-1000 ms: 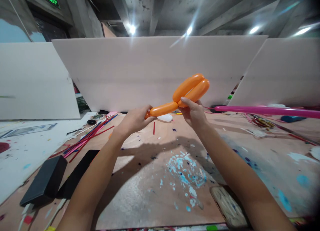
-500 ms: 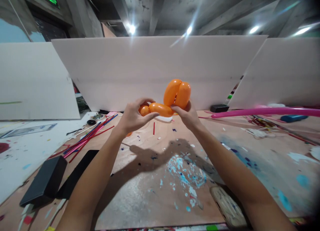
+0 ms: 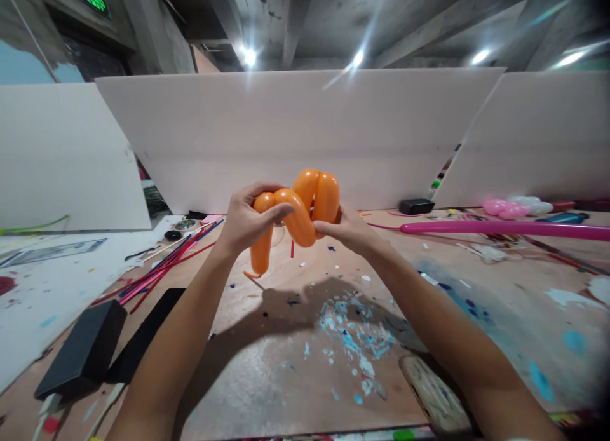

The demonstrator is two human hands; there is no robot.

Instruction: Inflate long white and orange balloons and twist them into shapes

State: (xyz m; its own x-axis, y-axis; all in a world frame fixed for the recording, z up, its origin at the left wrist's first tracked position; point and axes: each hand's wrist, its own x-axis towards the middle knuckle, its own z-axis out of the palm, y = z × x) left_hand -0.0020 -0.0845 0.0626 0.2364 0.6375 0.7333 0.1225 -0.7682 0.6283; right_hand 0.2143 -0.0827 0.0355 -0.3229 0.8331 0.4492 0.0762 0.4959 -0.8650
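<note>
An orange twisting balloon (image 3: 298, 220) is held up above the table between both hands, twisted into several segments. My left hand (image 3: 248, 217) is closed around the small bubble and the segment beside it, thumb in front. A straight segment with a thin uninflated tail hangs down below that hand. My right hand (image 3: 345, 228) grips the base of the two upright, side-by-side segments, with its thumb on the near side; its other fingers are mostly hidden behind the balloon.
A long magenta balloon (image 3: 505, 229) lies on the right, with pink and white balloons (image 3: 517, 206) behind it. Coloured sticks (image 3: 164, 266), a dark box (image 3: 83, 346) and a black slab (image 3: 143, 336) lie left. A phone-like object (image 3: 436, 396) rests near my right forearm. White boards (image 3: 300, 129) stand behind.
The hands have drawn closer together, and the balloon's middle segment now slants downward to the right. The upright pair has moved left and lower. The hanging tail segment has come into view.
</note>
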